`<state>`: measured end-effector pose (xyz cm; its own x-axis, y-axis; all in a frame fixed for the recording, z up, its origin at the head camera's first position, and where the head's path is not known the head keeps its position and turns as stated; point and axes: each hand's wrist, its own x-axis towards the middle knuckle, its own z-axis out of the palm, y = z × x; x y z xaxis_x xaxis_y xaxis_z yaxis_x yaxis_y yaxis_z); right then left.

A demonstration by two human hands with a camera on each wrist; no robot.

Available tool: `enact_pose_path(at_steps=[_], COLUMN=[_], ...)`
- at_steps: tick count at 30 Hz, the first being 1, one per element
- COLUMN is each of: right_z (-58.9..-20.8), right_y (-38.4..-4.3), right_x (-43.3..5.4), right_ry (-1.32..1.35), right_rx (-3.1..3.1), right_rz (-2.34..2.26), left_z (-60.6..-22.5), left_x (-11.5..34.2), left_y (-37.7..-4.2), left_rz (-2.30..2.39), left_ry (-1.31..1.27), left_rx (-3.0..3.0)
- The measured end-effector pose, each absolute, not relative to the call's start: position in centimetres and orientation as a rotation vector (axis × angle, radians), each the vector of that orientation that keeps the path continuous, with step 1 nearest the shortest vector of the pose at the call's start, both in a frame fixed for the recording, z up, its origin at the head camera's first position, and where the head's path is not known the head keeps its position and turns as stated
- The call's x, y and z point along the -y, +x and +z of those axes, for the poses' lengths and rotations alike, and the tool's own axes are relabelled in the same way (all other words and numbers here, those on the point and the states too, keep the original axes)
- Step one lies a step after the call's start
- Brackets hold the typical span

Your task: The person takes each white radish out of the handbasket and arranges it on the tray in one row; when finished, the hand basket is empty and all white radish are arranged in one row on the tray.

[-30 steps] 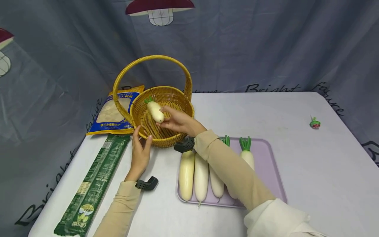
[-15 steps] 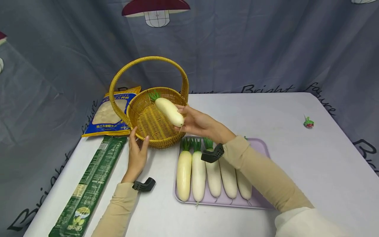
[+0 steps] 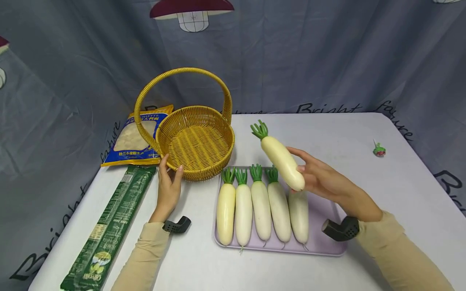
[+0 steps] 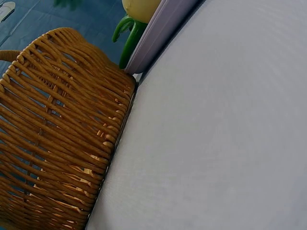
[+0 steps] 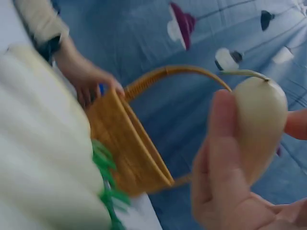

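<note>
A white radish with green leaf stubs slants above the right part of the lilac tray. My right hand pinches its lower end between thumb and fingers. Seen from the right wrist, the root tip of this radish points up between thumb and fingertips. Several more white radishes lie side by side on the tray. The yellow wicker basket, its handle upright, has nothing inside. My left hand touches the basket's near-left outer side with fairly straight fingers; the left wrist view shows the wicker wall but no fingers.
A blue and yellow pasta bag lies left of the basket. Below it stretches a long green packet. A small green and red object sits far right on the white table. A grey curtain hangs behind.
My right hand has lifted the radish out of the basket and carried it right, over the tray. The left hand has stayed at the basket.
</note>
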<state>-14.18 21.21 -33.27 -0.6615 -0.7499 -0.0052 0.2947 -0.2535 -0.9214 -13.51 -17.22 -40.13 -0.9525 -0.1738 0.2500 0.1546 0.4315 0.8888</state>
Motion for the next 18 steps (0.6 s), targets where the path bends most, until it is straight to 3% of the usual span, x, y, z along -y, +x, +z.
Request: enact_pose_path(at_steps=[9,18], right_z=[-35.8,-38.3], right_y=[-10.1,-5.9], right_x=[-29.0,-29.7], right_ry=[-0.513,-0.211], right_rx=[-1.859,-2.203], right_rz=[-1.781,-1.531], left_z=[-40.3,-40.1], left_x=[17.3,17.2], left_y=[-13.3,-13.5], left_rz=[-1.531,-1.524], left_ry=[0.060,0.029], left_rx=[2.397,2.383])
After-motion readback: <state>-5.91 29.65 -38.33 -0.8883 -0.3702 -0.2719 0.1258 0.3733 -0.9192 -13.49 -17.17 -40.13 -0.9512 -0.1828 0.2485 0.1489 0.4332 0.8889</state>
